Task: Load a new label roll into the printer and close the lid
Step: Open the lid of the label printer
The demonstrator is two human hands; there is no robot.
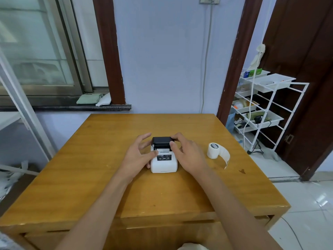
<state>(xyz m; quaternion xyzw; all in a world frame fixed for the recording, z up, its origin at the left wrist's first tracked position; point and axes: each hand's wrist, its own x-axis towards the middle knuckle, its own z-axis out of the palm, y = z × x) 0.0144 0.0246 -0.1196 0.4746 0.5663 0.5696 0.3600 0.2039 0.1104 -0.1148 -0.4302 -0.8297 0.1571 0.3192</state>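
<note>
A small white label printer (164,164) sits in the middle of the wooden table (90,168). Its black lid (161,141) stands raised at the far end. My left hand (138,154) rests against the printer's left side, thumb on its top face, fingers spread. The fingers of my right hand (187,152) grip the lid's right corner, with the thumb at the lid's front edge. To the right of the printer a white label roll (213,150) stands on end, apart from both hands, with a loose strip curling toward me.
A white wire shelf rack (266,112) with trays of small items stands right of the table by a dark door. A window sill with folded cloths is at the back left. A white cable hangs down the wall behind the table.
</note>
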